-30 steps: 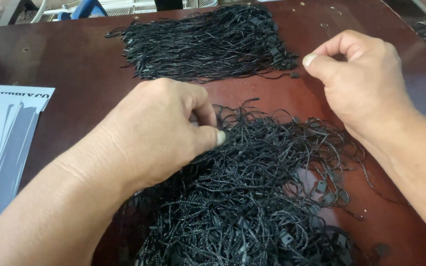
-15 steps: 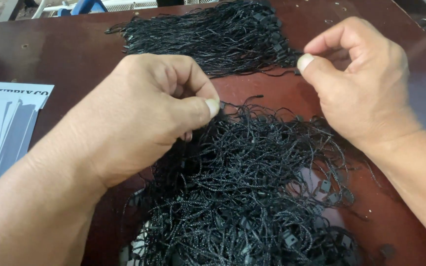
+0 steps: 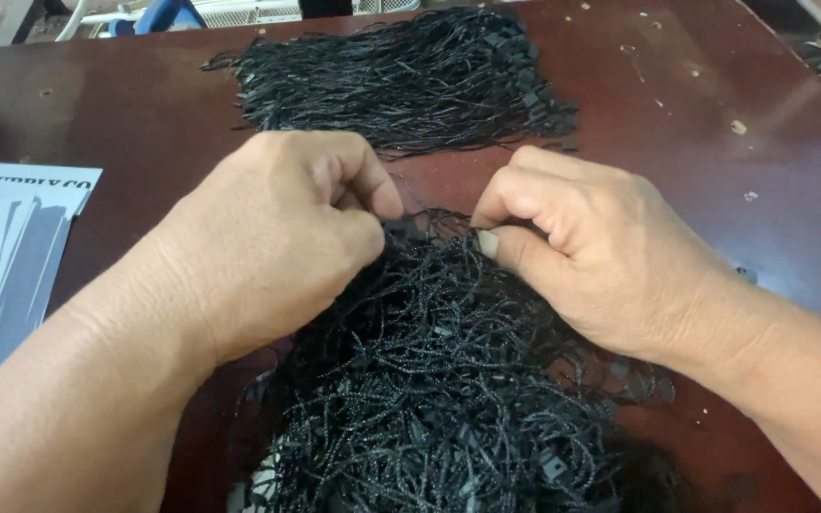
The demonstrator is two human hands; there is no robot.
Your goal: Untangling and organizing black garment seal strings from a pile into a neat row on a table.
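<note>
A tangled heap of black string loops with small plastic tags (image 3: 439,380) lies on the dark red table (image 3: 734,123) right in front of me. My left hand (image 3: 287,228) pinches strands at the heap's top edge with thumb and fingers curled. My right hand (image 3: 582,247) meets it from the right, thumb and forefinger closed on strands at the same spot. A second, neatly combed bundle of black strings (image 3: 401,76) lies further back, apart from both hands.
A white and grey printed sheet (image 3: 2,256) lies at the table's left edge. Pale specks are scattered on the table's right part. Blue and white objects (image 3: 173,14) show beyond the far edge.
My right hand has come down and left from near the far bundle to the heap's top. My left hand has lifted slightly, and the two now pinch strands close together.
</note>
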